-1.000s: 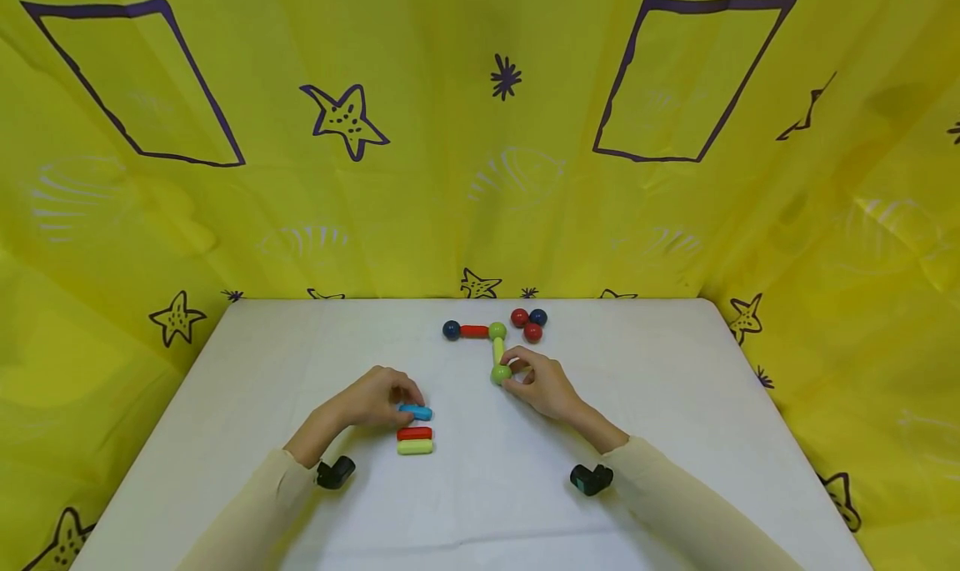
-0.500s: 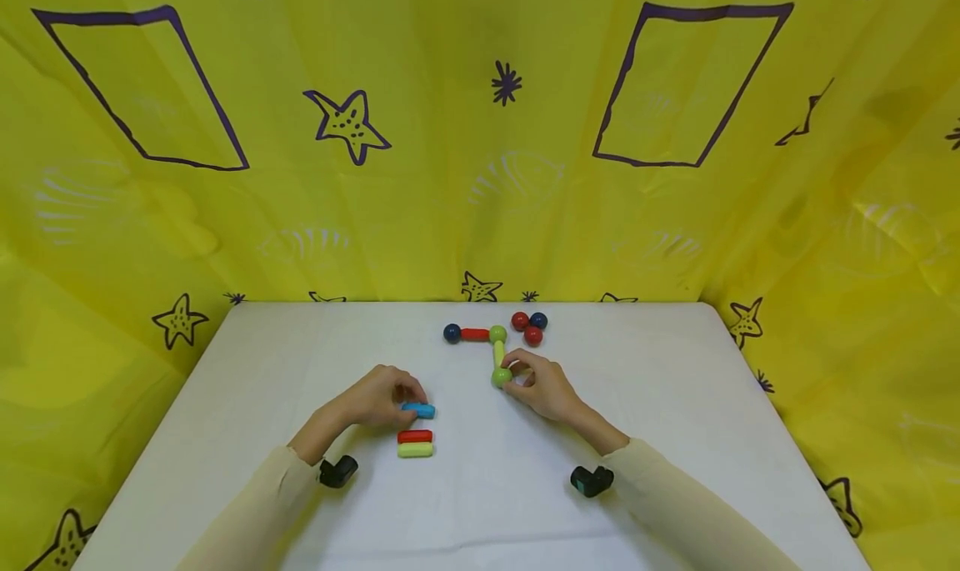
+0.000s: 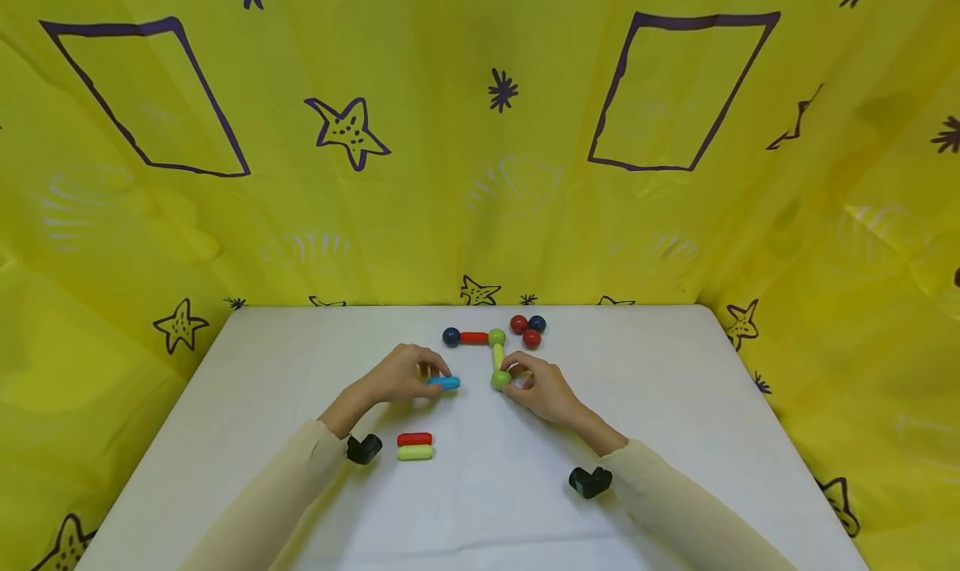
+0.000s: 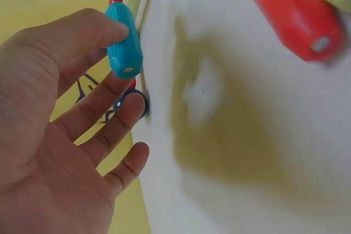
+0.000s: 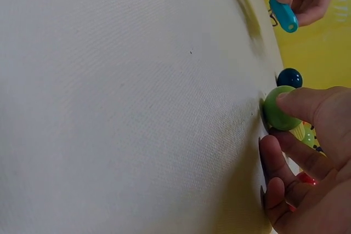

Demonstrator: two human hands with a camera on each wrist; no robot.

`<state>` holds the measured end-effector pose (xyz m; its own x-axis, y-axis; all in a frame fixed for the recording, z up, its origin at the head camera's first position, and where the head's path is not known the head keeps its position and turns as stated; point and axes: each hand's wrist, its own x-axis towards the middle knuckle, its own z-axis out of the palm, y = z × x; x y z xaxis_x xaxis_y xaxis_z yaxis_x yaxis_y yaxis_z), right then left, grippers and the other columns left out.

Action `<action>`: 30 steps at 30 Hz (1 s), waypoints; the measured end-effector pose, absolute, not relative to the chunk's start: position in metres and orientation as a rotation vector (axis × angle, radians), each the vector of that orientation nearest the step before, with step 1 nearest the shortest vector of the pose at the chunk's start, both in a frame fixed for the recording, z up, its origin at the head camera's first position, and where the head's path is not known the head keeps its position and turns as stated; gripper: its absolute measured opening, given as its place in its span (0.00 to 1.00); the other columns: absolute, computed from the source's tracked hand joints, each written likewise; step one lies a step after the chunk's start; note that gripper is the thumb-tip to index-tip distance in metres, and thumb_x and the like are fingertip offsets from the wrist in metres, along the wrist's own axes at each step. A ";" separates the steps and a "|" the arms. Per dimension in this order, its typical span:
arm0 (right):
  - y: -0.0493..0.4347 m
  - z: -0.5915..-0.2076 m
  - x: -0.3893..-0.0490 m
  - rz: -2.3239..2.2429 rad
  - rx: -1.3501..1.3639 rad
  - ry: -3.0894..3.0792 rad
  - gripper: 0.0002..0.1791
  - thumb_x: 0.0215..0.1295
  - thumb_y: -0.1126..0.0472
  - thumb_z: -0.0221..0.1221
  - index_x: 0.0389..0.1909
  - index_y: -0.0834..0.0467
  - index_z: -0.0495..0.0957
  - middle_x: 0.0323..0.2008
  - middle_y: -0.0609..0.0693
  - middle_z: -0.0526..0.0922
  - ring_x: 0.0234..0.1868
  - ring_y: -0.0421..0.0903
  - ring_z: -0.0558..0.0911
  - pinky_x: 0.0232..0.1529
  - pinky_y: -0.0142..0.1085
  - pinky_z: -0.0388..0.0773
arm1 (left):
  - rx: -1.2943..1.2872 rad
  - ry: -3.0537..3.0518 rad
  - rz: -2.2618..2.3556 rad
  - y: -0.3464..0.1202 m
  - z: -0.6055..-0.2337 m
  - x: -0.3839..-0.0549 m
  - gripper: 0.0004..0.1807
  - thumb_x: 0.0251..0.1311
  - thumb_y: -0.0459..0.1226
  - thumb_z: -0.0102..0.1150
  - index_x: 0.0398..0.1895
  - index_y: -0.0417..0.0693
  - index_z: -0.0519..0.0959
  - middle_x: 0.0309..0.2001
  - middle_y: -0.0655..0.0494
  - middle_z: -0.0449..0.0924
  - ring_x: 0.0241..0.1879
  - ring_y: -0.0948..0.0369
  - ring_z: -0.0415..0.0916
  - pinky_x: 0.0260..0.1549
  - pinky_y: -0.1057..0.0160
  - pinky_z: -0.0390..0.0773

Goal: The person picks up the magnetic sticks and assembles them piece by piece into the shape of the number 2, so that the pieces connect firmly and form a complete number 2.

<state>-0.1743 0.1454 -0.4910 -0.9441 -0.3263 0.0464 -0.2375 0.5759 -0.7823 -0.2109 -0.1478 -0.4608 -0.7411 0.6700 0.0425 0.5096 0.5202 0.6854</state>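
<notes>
A short blue rod [image 3: 446, 383] with a metal dot on its end [image 4: 128, 70] is pinched between thumb and fingers of my left hand [image 3: 401, 374], raised above the table. My right hand [image 3: 546, 390] grips the near green ball [image 3: 500, 380] with thumb and index finger, the ball resting on the table. From that ball a light-green rod [image 3: 498, 357] runs back to a second green ball [image 3: 497, 336]. There a red rod [image 3: 474, 338] joins on, reaching left to a dark blue ball [image 3: 451, 337]. The blue rod's free end points toward the gripped ball, with a gap between.
Two red balls [image 3: 532, 338] and a dark blue ball [image 3: 537, 324] cluster behind my right hand. A loose red rod [image 3: 415, 439] and a yellow-green rod [image 3: 415, 453] lie side by side nearer me. Yellow patterned cloth [image 3: 420, 221] encloses the white table [image 3: 600, 521].
My left hand has lifted the blue rod from beside the loose red rod and carried it forward and right. The right hand keeps its grip on the green ball.
</notes>
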 end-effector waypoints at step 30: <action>0.147 -0.494 -0.174 -1.351 -0.461 2.725 0.15 0.64 0.66 0.69 0.49 0.52 0.80 0.46 0.52 0.87 0.26 0.42 0.75 0.31 0.32 0.74 | 0.940 2.497 0.971 -0.103 -0.471 -0.236 0.05 0.59 0.35 0.73 0.38 0.49 0.89 0.27 0.62 0.80 0.29 0.63 0.72 0.31 0.66 0.74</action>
<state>-0.1737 0.1469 -0.4936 -0.9530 -0.2941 0.0731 -0.2363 0.5699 -0.7870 -0.2356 -0.1027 -0.4709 -0.7402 0.6711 -0.0407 0.4675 0.5572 0.6863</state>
